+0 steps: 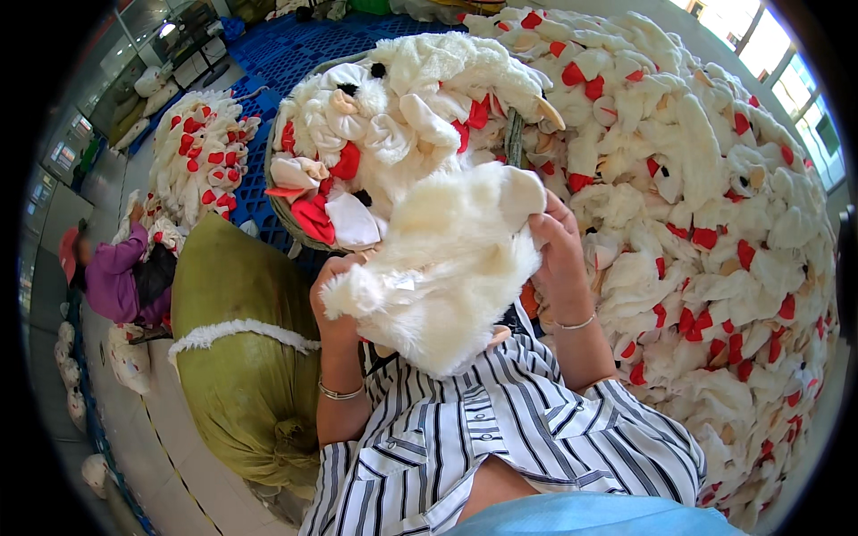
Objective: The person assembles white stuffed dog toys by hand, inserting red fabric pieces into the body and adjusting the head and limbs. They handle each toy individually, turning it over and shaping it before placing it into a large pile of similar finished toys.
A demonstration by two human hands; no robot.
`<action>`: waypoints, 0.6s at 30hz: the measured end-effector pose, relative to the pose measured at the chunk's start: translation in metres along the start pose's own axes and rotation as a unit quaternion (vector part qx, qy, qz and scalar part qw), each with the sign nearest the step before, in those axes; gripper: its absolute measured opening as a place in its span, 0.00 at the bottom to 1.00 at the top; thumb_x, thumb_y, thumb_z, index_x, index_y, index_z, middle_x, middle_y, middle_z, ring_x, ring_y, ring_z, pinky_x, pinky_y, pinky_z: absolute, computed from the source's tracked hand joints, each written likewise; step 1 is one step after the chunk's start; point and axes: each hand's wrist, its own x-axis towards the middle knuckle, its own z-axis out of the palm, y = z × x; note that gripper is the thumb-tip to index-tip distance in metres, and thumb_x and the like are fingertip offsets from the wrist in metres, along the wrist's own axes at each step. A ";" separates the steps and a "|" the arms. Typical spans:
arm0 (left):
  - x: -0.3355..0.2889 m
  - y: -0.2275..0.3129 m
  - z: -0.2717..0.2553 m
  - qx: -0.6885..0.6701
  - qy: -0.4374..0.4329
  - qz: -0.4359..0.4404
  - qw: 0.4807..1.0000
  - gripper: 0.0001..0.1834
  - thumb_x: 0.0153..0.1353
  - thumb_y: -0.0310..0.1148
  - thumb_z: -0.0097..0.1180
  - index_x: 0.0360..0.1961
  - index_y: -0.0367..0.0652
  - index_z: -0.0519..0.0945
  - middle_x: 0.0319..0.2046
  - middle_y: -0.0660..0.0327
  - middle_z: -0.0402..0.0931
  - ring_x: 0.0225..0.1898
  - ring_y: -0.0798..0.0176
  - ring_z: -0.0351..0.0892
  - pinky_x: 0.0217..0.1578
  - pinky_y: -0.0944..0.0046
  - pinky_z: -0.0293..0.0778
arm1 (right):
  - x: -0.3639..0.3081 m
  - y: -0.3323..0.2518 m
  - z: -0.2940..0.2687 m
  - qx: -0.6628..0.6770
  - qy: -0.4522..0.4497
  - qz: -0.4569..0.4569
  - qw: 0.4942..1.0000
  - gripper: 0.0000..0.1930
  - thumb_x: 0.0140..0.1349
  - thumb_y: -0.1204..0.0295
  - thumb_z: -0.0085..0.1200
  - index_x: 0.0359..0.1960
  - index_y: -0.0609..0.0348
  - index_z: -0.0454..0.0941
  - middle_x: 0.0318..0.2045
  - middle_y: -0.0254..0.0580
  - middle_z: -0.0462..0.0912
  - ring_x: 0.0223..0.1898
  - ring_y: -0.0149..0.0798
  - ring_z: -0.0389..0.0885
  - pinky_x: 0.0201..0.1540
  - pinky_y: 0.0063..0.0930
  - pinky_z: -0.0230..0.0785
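Between my two hands a limp white plush toy skin (447, 259) is spread out in front of my chest, with a small white label on its fur. My left hand (338, 290) grips its left edge, the fingers partly covered by the fur. At the upper right corner, by a rounded ear-like flap, my right hand (559, 239) pinches it between thumb and fingers. Just beyond lies a round basket (279, 213) heaped with white plush pieces (393, 125) that have red, pink and black parts.
A large heap of similar white and red plush skins (706, 205) fills the right side. On my left stands a bulging olive sack (241, 402) with a white fluffy strip (246, 329) across it. Blue pallets (308, 40) lie behind. A person in purple (121, 272) sits far left.
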 end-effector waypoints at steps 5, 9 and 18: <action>-0.025 -0.078 -0.100 0.074 0.046 -0.025 0.996 0.12 0.68 0.38 0.48 0.44 0.41 0.69 0.41 0.59 0.73 0.41 0.62 0.75 0.44 0.60 0.75 | 0.008 -0.001 -0.024 -0.090 -0.015 -0.035 0.995 0.05 0.67 0.72 0.51 0.34 0.60 0.74 0.37 0.36 0.79 0.33 0.25 0.76 0.38 0.18 0.69; -0.021 -0.069 -0.107 0.037 0.075 -0.062 0.995 0.17 0.64 0.33 0.55 0.52 0.41 0.68 0.46 0.59 0.73 0.44 0.64 0.76 0.47 0.62 0.75 | 0.006 -0.004 -0.029 -0.157 -0.071 0.015 0.985 0.08 0.67 0.68 0.52 0.38 0.62 0.75 0.40 0.39 0.79 0.38 0.28 0.78 0.40 0.20 0.68; -0.002 0.030 0.042 0.156 -0.155 -0.124 0.968 0.15 0.59 0.23 0.57 0.48 0.33 0.78 0.37 0.63 0.81 0.36 0.74 0.77 0.36 0.70 0.74 | -0.020 0.044 0.030 -0.285 -0.350 0.105 0.886 0.31 0.52 0.69 0.65 0.58 0.59 0.69 0.48 0.42 0.79 0.47 0.29 0.75 0.51 0.30 0.69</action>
